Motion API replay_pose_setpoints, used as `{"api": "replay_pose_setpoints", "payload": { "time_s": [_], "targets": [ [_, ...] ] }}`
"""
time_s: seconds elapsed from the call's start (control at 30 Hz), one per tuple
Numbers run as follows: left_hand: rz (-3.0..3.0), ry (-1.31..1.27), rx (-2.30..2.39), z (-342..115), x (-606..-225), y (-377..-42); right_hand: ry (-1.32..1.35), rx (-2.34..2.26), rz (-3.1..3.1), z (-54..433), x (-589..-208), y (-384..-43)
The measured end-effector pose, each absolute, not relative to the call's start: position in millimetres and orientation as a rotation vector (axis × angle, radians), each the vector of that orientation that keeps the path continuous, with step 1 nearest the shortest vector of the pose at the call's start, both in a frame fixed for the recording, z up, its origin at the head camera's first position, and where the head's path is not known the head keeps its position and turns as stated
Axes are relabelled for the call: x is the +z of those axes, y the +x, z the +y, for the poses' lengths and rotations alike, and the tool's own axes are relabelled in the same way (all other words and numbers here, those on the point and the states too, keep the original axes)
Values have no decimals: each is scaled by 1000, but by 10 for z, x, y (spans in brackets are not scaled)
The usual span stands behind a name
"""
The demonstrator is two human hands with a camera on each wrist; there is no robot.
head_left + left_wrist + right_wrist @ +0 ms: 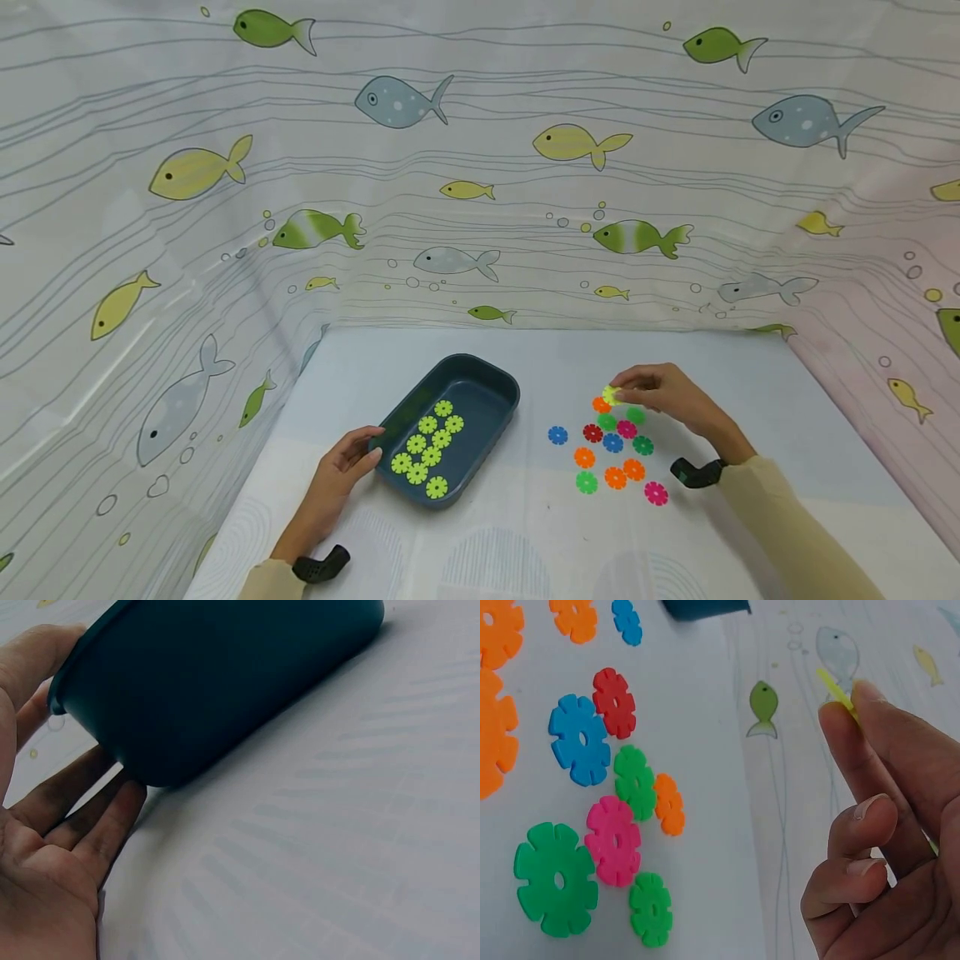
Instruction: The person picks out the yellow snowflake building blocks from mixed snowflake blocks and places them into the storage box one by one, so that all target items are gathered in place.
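At the corner of a dark blue plastic tray [497,379], my left hand [341,475] holds the rim. In the left wrist view its thumb is at the rim of the tray [217,682], and other fingers touch the wall lower down. Several yellow flower-shaped discs [431,456] lie in the tray. My right hand [667,400] pinches one yellow notched disc [611,395] between thumb and fingertips. The right wrist view shows this yellow disc [835,688] edge-on, raised above the table, the other fingers of the right hand [889,847] curled in.
Several loose discs lie on the white table right of the tray, among them a blue disc [557,435], a red disc [592,432], an orange disc [584,457] and a pink disc [656,493]. A fish-patterned sheet [517,200] encloses the table's back and sides.
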State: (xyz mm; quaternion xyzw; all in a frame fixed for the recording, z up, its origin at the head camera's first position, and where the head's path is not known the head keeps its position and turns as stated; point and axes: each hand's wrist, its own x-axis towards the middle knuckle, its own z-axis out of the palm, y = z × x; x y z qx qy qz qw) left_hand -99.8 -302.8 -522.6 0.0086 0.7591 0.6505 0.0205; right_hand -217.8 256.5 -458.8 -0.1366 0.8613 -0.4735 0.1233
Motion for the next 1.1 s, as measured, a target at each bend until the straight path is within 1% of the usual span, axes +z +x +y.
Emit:
{"api": "replay_pose_setpoints", "payload": {
  "time_s": [0.4, 0.67, 1.1],
  "targets": [
    [2358, 22, 2022, -3030, -5273, -989, -541, -1418, 2404, 2358, -4494, -2228],
    [2371, 32, 2008, -3037, -5251, -1002, -563, -1429, 2365, 2211, -4432, -2265],
    [2374, 26, 1993, -3037, -5235, -1003, -688, -1416, 2279, 1900, -4377, -2377]
  ]
}}
